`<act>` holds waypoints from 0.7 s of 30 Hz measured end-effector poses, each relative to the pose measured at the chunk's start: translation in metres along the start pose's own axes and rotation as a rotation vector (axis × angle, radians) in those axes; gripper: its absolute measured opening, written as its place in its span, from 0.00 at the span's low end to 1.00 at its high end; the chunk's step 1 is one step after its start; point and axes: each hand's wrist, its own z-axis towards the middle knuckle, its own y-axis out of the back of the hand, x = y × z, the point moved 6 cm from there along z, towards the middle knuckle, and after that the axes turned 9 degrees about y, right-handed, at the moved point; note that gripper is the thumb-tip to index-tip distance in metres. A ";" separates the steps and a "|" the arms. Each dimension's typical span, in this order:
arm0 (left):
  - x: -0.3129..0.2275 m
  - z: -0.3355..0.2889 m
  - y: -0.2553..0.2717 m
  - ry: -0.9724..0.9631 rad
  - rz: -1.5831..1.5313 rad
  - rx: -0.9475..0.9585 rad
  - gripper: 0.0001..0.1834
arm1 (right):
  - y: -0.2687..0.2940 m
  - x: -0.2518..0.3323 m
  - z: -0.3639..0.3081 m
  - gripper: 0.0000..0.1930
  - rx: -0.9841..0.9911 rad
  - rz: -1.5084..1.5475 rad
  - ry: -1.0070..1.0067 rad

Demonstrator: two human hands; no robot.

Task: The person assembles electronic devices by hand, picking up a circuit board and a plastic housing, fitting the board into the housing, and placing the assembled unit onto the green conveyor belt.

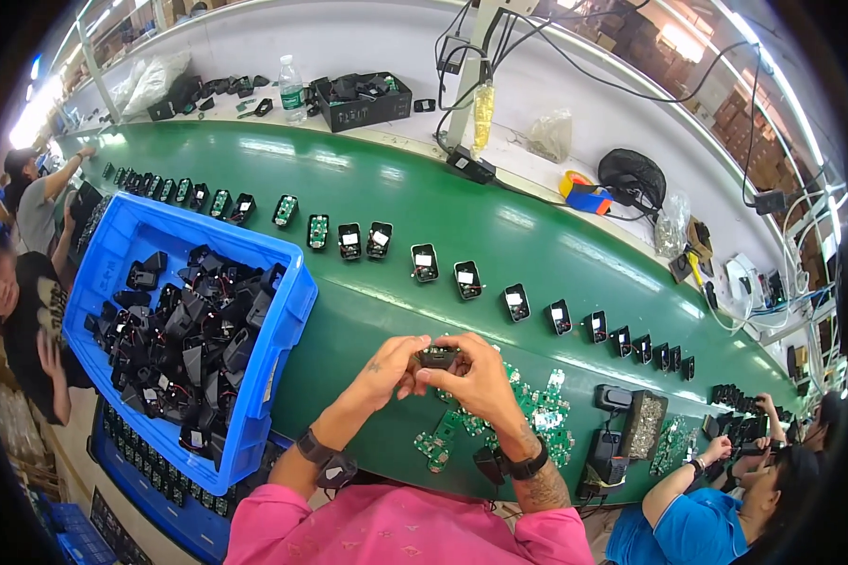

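Observation:
My left hand (390, 369) and my right hand (481, 379) meet over the near part of the green work surface. Between them they grip a small black plastic housing (435, 358), fingers closed round both its ends. What lies inside it is too small to make out. Just right of my hands, and partly under the right one, lies a loose pile of green circuit boards (548, 411). Left of my hands a big blue bin (297, 306) holds a heap of black housings (184, 330) with wires.
A line of black housings (516, 301) runs across the green conveyor belt (367, 179). Bottle (292, 89) and black box (366, 111) stand on the back shelf. At right are a container of small parts (644, 426) and a person in blue (693, 513); others sit left.

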 end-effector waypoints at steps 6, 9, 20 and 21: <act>0.006 0.002 -0.006 0.049 -0.075 0.167 0.16 | 0.006 0.010 -0.005 0.32 -0.009 -0.064 0.007; -0.012 -0.016 -0.011 -0.354 0.064 -0.043 0.12 | 0.011 0.028 -0.014 0.41 -0.096 -0.106 0.225; -0.039 -0.078 -0.043 -1.212 0.853 -0.310 0.26 | 0.012 0.057 -0.035 0.28 -0.148 -0.209 0.463; -0.039 -0.079 -0.044 -1.258 0.836 -0.305 0.26 | 0.013 0.061 -0.036 0.27 -0.167 -0.254 0.520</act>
